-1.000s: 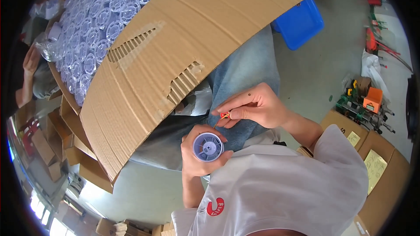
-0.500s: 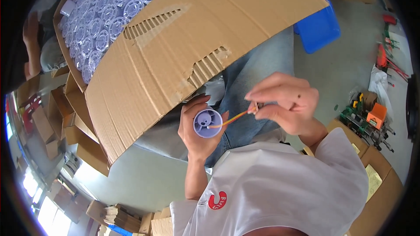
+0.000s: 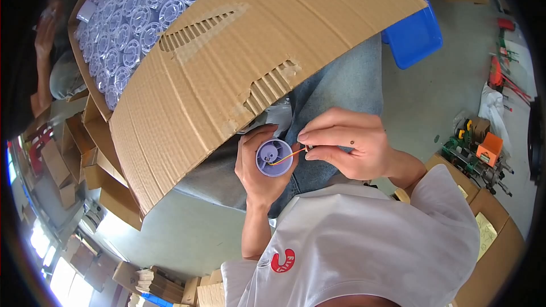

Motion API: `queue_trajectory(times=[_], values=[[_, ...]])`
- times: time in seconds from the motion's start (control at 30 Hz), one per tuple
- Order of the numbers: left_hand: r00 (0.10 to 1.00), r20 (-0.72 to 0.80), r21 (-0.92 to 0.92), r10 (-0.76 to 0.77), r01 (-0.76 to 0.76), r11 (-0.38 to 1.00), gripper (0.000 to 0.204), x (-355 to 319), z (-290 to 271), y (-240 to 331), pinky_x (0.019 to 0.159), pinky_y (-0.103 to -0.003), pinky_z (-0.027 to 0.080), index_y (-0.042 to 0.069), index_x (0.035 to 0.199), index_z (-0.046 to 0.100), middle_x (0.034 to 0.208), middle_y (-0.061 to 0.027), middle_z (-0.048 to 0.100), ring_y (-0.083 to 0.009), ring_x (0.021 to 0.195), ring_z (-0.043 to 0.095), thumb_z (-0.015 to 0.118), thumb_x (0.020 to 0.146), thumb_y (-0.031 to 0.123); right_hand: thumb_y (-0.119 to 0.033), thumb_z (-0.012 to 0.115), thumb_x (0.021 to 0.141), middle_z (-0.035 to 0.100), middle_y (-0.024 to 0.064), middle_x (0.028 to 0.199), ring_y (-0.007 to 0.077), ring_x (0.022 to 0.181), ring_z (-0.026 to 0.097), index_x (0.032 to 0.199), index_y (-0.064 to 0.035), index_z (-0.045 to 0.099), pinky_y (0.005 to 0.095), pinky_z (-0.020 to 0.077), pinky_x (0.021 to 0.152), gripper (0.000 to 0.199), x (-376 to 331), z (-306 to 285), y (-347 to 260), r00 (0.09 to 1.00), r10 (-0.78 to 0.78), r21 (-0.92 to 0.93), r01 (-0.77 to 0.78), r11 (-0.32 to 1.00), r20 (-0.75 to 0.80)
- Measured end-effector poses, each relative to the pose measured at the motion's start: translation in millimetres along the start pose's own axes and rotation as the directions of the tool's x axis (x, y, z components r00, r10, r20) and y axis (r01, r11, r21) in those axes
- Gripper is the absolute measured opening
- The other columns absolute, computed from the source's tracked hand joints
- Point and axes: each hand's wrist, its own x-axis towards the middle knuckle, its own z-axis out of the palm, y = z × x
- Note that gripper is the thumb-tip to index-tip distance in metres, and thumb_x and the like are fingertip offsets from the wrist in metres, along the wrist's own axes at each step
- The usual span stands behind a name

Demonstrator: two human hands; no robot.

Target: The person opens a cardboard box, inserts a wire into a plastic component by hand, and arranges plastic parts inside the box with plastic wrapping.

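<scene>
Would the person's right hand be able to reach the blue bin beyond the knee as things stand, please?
Probably not at once: the right hand is pinching an orange wire into the round part, and the cardboard flap overlaps the blue bin.

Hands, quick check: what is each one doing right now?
Left hand: closed around a small round lilac plastic part.
Right hand: fingertips pinched on a thin orange wire that reaches to the part.

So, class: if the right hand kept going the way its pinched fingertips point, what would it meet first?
The right hand points leftward along the orange wire, so it would probably first meet the round lilac plastic part held in the left hand; depth is uncertain.
</scene>
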Motion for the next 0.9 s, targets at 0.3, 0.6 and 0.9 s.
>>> queue_trajectory(times=[0.3, 0.6, 0.9], values=[[0.998, 0.022, 0.055, 0.055, -0.057, 0.997, 0.053, -0.1, -2.3, -1.2, 0.074, -0.028, 0.052, 0.004, 0.104, 0.057, 0.098, -0.0100, 0.067, -0.0183, 0.084, 0.064, 0.087, 0.061, 0.007, 0.007, 0.076, 0.069, 0.067, 0.0105, 0.089, 0.0184, 0.066, 0.063, 0.093, 0.0018, 0.070, 0.0274, 0.0485, 0.054, 0.025, -0.2, -5.6, -2.6, 0.998, 0.013, -0.043, -0.010, 0.999, 0.061], [1.000, 0.013, 0.057, 0.018, -0.019, 0.998, 0.051, 0.0, -2.5, 2.1, 0.071, -0.033, 0.051, 0.005, 0.101, 0.058, 0.098, -0.0115, 0.066, -0.0263, 0.084, 0.063, 0.087, 0.059, 0.007, 0.004, 0.077, 0.069, 0.067, 0.0091, 0.088, 0.0204, 0.066, 0.063, 0.094, -0.0001, 0.069, 0.0296, 0.0488, 0.054, 0.027, -2.7, -3.3, 2.5, 0.995, 0.038, -0.082, -0.031, 0.996, 0.088], [0.992, 0.095, 0.104, 0.080, -0.089, 0.991, 0.046, -2.4, 5.8, 2.0, 0.070, -0.039, 0.047, 0.005, 0.101, 0.057, 0.093, -0.0110, 0.061, -0.0310, 0.079, 0.059, 0.077, 0.059, 0.003, -0.002, 0.078, 0.058, 0.059, 0.0099, 0.112, 0.0268, 0.094, 0.057, 0.082, -0.0050, 0.067, 0.0377, 0.0478, 0.078, 0.026, -0.3, 26.5, 10.5, 0.987, -0.083, -0.190, 0.109, 0.976, 0.139]])
